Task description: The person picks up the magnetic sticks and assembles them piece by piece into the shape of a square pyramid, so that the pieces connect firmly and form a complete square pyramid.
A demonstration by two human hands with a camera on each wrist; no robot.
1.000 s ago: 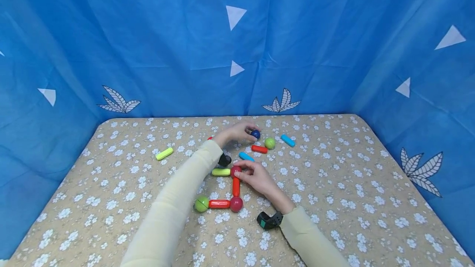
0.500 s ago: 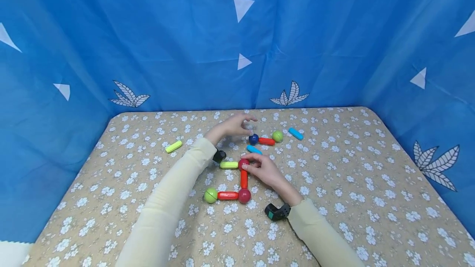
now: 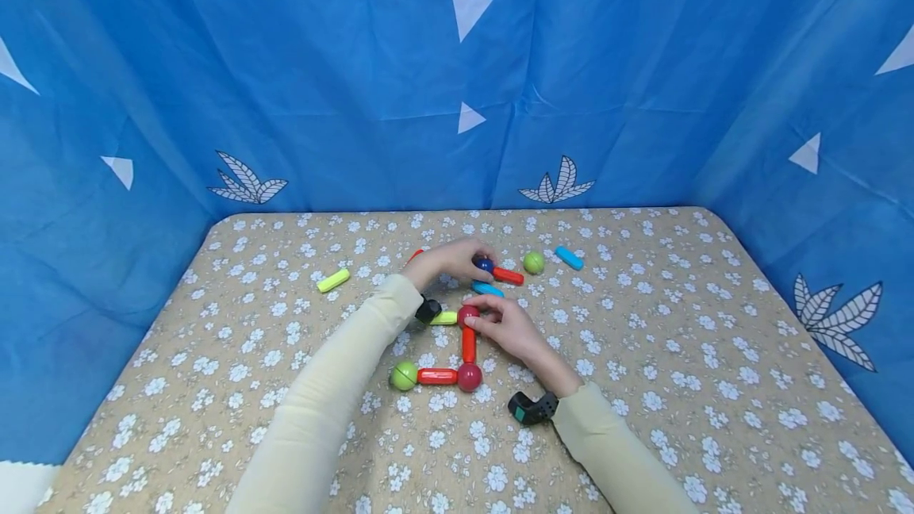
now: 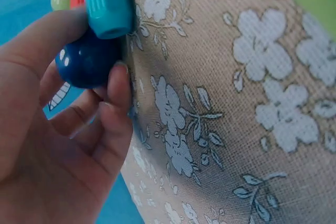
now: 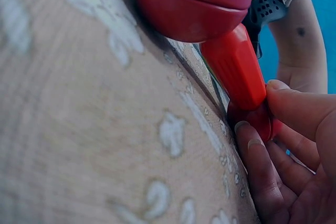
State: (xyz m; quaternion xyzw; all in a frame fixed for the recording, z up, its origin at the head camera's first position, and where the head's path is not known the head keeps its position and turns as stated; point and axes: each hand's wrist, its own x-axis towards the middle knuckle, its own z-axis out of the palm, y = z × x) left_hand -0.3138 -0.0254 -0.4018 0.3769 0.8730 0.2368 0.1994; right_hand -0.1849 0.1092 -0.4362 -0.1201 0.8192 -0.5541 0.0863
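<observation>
A: What lies nearest the person?
B: A green ball (image 3: 404, 376) and a near red ball (image 3: 469, 377), a front rod (image 3: 437, 376) between them, all this side of the right hand (image 3: 512, 330). From the near red ball, a side rod (image 3: 468, 346) points straight ahead to the held ball (image 3: 464, 313).

A: And the right hand?
B: Its thumb and fingers pinch the held ball. A yellow rod (image 3: 446, 318) leads off leftward from that ball, its other end masked by the left wrist.

A: Between the hands?
B: A light-blue rod (image 3: 488, 289), slanting, just beyond the held ball and just this side of the left hand (image 3: 460, 257).

A: And that hand?
B: It grips a blue ball (image 3: 485, 265), thumb and fingers curled about it. A red rod (image 3: 509, 276) extends from the ball's right side, apparently touching.

A: Which relation matters most?
B: In my judgement, that rod's axis: mostly crosswise to the side rod, its free end angled slightly toward the person, with the left hand nearer. The blue ball sits beyond the held ball.

A: Farthest out?
B: A far green ball (image 3: 533, 262) just past the free end, and a far blue rod (image 3: 569, 258) to its right.
</observation>
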